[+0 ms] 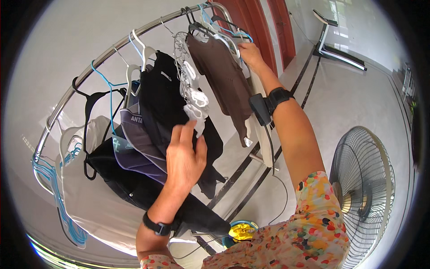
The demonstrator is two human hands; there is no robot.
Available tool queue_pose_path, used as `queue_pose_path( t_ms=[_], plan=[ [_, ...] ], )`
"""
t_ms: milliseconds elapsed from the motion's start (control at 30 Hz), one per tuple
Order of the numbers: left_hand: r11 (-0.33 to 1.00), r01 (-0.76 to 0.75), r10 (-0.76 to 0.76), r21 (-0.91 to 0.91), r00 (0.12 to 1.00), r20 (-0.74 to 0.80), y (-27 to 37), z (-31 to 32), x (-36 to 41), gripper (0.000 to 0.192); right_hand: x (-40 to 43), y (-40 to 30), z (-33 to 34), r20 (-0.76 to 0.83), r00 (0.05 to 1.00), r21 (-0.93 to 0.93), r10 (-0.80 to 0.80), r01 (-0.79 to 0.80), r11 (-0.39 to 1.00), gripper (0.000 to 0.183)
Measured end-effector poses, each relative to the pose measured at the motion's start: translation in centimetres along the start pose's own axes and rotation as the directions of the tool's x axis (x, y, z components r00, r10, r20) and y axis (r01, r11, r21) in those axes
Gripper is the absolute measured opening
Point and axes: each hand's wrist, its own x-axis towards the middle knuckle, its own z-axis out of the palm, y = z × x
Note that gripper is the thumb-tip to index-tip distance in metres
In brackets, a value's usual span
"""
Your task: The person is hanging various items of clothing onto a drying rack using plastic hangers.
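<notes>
My left hand (186, 154) is raised in front of the rack, thumb and fingers apart. Its fingertips overlap the lowest of several white socks (198, 97), which hang from a metal clip hanger (178, 64). Farther right, my right hand (250, 55) has its fingers curled at the shoulder of a pale garment, beside a white hanger (235, 47); whether it grips either is hidden. A dark brown top (220, 72) hangs between the socks and that hand. Left of the socks hangs a black garment (158, 90).
A curved metal clothes rail (111, 52) carries grey-purple underpants (134, 124), a black garment with a button (147, 191), a beige garment (90, 198) and bunched blue hangers (63, 205). A standing fan (362, 188) is at right. A basin (247, 223) holds yellow cloth; a treadmill (339, 55) stands behind.
</notes>
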Motion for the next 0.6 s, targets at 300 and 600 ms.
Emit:
queue_pose_path(
  t_ms=[300,600],
  plan=[
    [0.98,0.197,-0.2,0.036,0.967,0.157,-0.9,-1.2,-4.6,0.024,2.6,-2.8,1.2,0.111,0.966,0.106,0.234,-0.246,0.963,0.021],
    [0.945,0.328,-0.322,0.001,0.929,0.184,-2.7,-1.4,-6.5,0.019,2.8,-7.7,-2.8,0.032,0.997,-0.365,0.073,-0.057,0.929,0.024]
  ],
)
